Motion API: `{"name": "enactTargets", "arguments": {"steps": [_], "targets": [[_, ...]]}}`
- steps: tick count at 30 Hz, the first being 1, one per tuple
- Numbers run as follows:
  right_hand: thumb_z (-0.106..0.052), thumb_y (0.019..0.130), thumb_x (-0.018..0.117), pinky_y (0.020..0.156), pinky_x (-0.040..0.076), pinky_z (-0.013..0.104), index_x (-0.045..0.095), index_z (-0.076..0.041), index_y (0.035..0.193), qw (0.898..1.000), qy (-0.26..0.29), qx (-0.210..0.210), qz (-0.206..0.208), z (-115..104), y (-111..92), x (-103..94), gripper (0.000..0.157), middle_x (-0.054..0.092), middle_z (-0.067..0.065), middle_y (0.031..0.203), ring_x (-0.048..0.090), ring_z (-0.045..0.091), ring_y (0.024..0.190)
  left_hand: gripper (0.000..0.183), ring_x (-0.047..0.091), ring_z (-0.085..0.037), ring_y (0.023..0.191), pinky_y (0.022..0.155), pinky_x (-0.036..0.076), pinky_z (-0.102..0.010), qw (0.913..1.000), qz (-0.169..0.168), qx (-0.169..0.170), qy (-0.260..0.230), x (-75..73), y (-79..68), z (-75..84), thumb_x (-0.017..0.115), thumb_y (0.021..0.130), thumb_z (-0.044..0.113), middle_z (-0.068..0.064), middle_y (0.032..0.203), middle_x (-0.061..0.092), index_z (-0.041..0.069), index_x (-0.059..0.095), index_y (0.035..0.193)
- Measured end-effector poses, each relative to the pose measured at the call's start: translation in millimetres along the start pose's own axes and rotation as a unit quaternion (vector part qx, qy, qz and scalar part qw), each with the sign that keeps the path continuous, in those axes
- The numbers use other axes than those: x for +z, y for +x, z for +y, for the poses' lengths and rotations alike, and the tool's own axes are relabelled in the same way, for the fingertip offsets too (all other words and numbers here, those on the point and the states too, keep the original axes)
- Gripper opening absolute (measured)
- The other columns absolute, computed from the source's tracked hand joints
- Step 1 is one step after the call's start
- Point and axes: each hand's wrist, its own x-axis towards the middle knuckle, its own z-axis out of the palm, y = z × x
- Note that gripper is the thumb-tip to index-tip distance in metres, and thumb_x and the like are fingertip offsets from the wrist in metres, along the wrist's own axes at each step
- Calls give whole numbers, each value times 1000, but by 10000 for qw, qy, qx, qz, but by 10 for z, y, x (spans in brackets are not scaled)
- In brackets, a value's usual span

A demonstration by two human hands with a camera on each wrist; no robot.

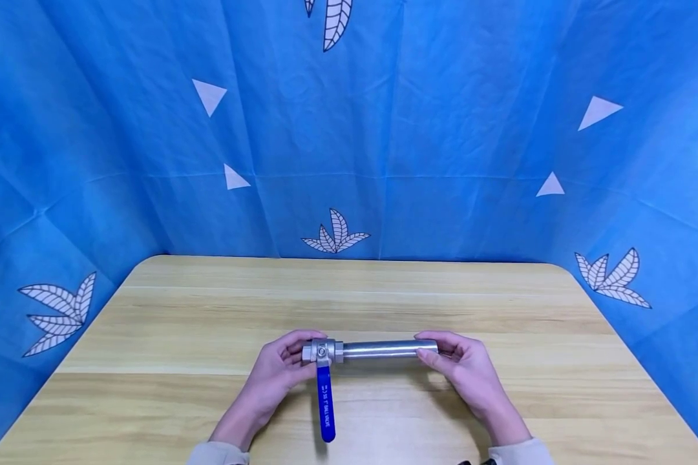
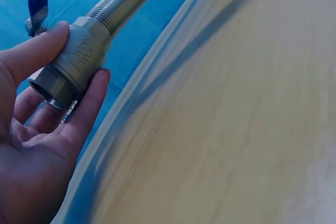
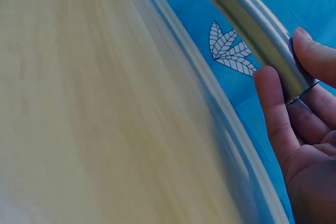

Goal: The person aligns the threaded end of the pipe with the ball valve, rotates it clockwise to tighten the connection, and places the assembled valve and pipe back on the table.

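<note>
Blue drape (image 1: 308, 129) behind wood surface (image 1: 384, 297); ball valve (image 1: 322, 352) and pipe (image 1: 378, 350) joined in line above it.
My left hand (image 1: 276, 371) grips valve, right hand (image 1: 468, 368) pinches pipe's free end. Probably threading step; next likely needs steady valve, pipe twist.

Joins a silvery ball valve (image 1: 322, 352) to a smooth metal pipe (image 1: 380, 349), bares some thread (image 2: 104, 19) between, hangs roughly level above the table (image 1: 355, 297), sets a blue lever (image 1: 326, 403) crosswise.

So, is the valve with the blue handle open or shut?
Probably shut: the valve has its blue handle set crosswise to the pipe, not along it. The valve's inside is too dark to confirm.
</note>
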Motion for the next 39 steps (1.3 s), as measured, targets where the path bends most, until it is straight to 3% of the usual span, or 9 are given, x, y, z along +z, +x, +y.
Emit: {"name": "enactTargets", "arguments": {"steps": [8,12,16,19,24,27,30,34,39], "targets": [[-25,85,74,81,59,36,67,-1,114,9985,309,447,-52,8,36,66,39,70,16,98,71,32,82,54,64,-24,109,94,53,-31,9998,178,-100,-68,-12,4,2,79,71,2,-7,122,65,15,65,121],[-33,89,68,73,60,38,66,1,110,9963,397,757,36,-2,51,121,41,70,17,92,70,27,75,55,64,-25,108,94,53,-33,9997,178,-104,-166,-14,3,-3,79,70,1,-8,122,65,15,64,121],[-49,92,59,58,58,34,66,2,103,9950,236,954,168,-23,57,172,53,66,16,77,63,20,62,56,64,-27,108,94,53,-35,9994,107,-93,-322,-13,1,-27,79,70,2,-10,123,64,13,63,123],[-55,94,51,55,57,33,65,-1,110,9954,160,941,23,-40,53,186,58,64,16,74,61,19,60,57,64,-27,109,93,53,-35,9991,94,-90,-399,-16,2,-49,80,70,3,-10,123,64,12,62,123],[-34,96,59,71,59,41,48,-4,132,9945,347,710,-695,-54,17,130,48,67,22,94,67,28,76,58,64,-26,111,95,53,-34,9983,78,-194,-536,-18,17,-77,80,70,4,-10,124,64,11,62,124],[-20,90,67,78,59,44,40,-2,131,9918,481,516,-1067,-33,-3,73,52,66,26,103,68,30,83,58,63,-25,112,95,52,-34,9980,67,-255,-580,-16,25,-87,81,70,6,-10,124,64,11,61,125],[-16,87,71,79,59,44,39,0,125,9889,593,390,-1305,12,2,45,52,65,28,105,69,27,84,58,63,-25,112,95,52,-34,9976,62,-282,-622,-17,29,-94,80,71,5,-11,125,64,11,61,125],[-17,88,70,76,59,44,42,2,120,9885,592,303,-1360,68,24,49,47,66,26,101,69,26,83,59,63,-25,112,95,53,-34,9973,61,-290,-673,-25,29,-110,80,70,3,-11,125,63,10,61,125],[-23,92,66,74,59,44,52,1,114,9930,326,343,-1083,100,47,82,36,67,23,96,68,28,79,62,63,-26,112,94,53,-34,9966,81,-279,-772,-39,34,-122,80,69,3,-12,125,63,10,60,126]]}}
